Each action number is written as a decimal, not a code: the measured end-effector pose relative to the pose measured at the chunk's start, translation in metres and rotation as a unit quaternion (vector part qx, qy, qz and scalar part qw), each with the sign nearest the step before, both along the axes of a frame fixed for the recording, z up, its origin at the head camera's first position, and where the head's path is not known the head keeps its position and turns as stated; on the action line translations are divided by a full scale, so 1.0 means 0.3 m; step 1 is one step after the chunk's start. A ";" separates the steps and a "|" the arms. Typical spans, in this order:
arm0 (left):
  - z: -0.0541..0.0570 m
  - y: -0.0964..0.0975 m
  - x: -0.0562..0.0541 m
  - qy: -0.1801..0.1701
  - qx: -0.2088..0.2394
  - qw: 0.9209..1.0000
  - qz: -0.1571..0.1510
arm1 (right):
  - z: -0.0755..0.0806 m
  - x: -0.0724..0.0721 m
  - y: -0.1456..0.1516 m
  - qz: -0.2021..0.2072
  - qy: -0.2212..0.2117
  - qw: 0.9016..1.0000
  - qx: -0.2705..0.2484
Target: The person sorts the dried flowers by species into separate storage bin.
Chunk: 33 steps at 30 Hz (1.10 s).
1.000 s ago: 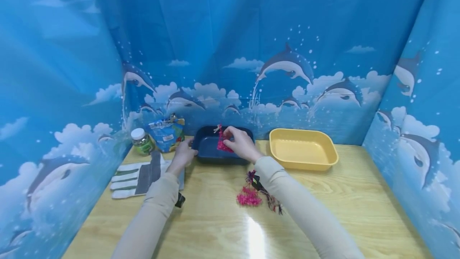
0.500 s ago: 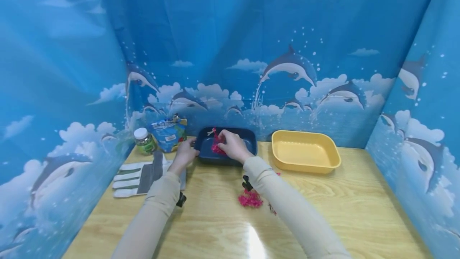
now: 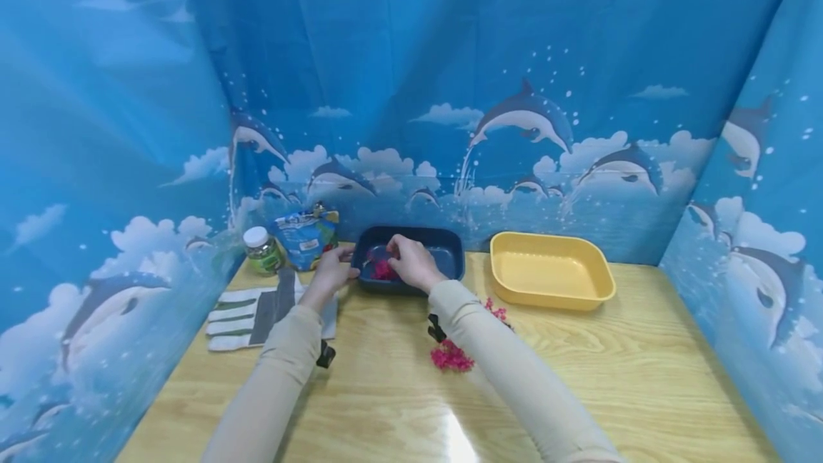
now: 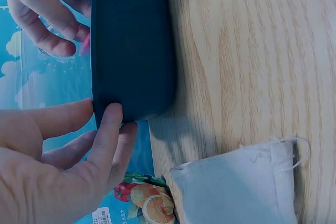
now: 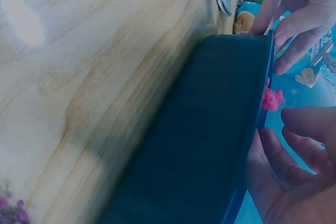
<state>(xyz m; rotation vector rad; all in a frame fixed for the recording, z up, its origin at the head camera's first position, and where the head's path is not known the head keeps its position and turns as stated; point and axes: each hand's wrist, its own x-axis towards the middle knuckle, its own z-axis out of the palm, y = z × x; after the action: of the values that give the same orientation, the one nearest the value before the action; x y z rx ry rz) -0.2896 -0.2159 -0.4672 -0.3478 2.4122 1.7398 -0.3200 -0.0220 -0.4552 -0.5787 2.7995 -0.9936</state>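
Observation:
A dark blue plastic tray [image 3: 450, 270] stands at the back of the table. My left hand [image 3: 331, 274] grips its left end, with thumb and fingers on either side of the rim in the left wrist view. A sprig of small pink flowers [image 3: 383, 270] lies low inside the tray. My right hand [image 3: 411, 263] reaches over the tray's front wall beside the sprig. In the right wrist view, the right hand's thumb and fingers stand apart, and the pink blossoms [image 5: 273, 99] show just beyond them. Much of the sprig is hidden by the tray wall there.
A yellow tray [image 3: 553, 299] stands to the right. More pink flowers [image 3: 452, 356] lie on the table [image 3: 386, 391], partly under the right forearm. On the left are a striped work glove [image 3: 260, 316], a white-lidded jar [image 3: 262, 252] and a blue printed bag [image 3: 302, 240].
My right hand has lowered into the dark blue tray and shifted slightly left. The pink sprig, earlier upright in its fingers, now lies low in the tray. The left hand stays at the tray's end.

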 end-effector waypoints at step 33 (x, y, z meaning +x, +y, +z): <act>0.002 -0.004 -0.004 -0.053 0.068 0.996 -0.018 | 0.156 0.162 0.384 0.175 -0.041 0.983 0.023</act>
<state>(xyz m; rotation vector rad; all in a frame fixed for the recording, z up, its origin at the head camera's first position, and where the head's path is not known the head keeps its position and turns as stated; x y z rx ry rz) -0.2909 -0.2170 -0.4665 -0.3667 2.1985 1.8099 -0.2714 0.0931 -0.4084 -0.9587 2.5199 -0.8567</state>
